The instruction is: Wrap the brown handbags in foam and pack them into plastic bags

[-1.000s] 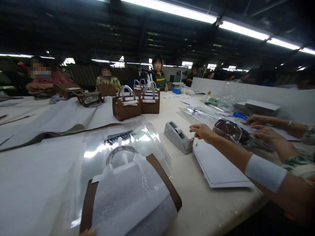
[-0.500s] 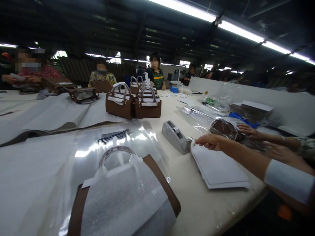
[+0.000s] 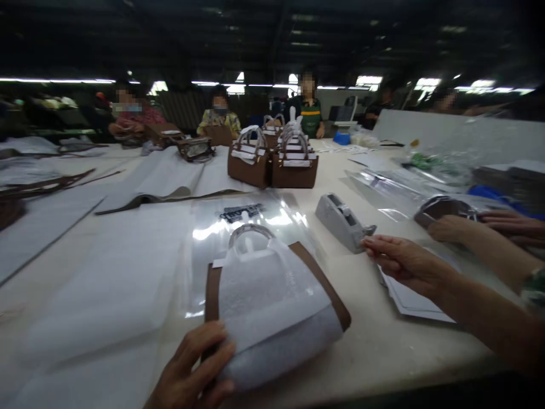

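A brown handbag (image 3: 323, 284), wrapped in white foam sheet, lies flat on a clear plastic bag (image 3: 255, 221) in front of me. My left hand (image 3: 191, 369) grips its near left corner, fingers curled over the foam. My right hand (image 3: 400, 261) reaches to the cutter end of a grey tape dispenser (image 3: 343, 221). Its fingers are pressed together in a pinch, and what they pinch does not show. Under the right wrist lies a stack of white sheets (image 3: 409, 298).
Several finished brown handbags (image 3: 272, 162) stand in a group farther back on the white table (image 3: 374, 352). A co-worker's hands (image 3: 451, 227) work on a plastic-wrapped item at the right. Other people sit along the far side. White sheets (image 3: 110, 272) lie at left.
The view has swung left and down. My left hand has come in and gripped the wrapped handbag's corner. My right hand has stayed at the tape dispenser's cutter.
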`<state>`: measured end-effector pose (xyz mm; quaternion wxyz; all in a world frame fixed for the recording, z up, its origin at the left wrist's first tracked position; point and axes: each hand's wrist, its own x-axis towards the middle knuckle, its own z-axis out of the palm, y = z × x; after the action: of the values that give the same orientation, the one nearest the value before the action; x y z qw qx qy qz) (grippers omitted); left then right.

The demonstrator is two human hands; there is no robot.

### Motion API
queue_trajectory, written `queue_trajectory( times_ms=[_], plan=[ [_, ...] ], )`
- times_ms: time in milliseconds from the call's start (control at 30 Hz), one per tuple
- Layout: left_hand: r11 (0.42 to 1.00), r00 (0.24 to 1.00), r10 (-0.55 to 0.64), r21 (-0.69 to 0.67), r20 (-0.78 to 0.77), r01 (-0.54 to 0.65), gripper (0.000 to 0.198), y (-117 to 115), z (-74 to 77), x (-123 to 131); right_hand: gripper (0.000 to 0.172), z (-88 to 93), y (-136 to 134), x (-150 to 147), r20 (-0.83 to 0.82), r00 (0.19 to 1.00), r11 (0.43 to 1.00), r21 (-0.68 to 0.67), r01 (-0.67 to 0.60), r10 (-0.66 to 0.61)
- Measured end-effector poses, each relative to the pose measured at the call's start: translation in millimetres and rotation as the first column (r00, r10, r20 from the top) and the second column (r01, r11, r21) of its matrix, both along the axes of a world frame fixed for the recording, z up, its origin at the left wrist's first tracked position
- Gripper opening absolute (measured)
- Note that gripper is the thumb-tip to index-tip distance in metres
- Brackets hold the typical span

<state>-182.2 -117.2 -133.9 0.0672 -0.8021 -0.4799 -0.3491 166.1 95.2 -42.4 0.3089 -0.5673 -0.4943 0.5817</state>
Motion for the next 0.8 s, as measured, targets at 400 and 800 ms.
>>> queue_trajectory(
  times_ms=[400,800],
  plan=[
    [0.999,0.996,-0.049,-0.013,0.077,0.051,0.03,-6,14.5,10,0.026,-4.0,-129,-153,-0.345,0.863,0.791,-0.372,-0.486,0.368],
    [0.986,0.988,-0.155,-0.07,0.002,0.155,0.02,11,28.9,7,0.029,-4.0,-149,-154,-0.185,0.92,0.765,-0.512,-0.39,0.345]
  ],
)
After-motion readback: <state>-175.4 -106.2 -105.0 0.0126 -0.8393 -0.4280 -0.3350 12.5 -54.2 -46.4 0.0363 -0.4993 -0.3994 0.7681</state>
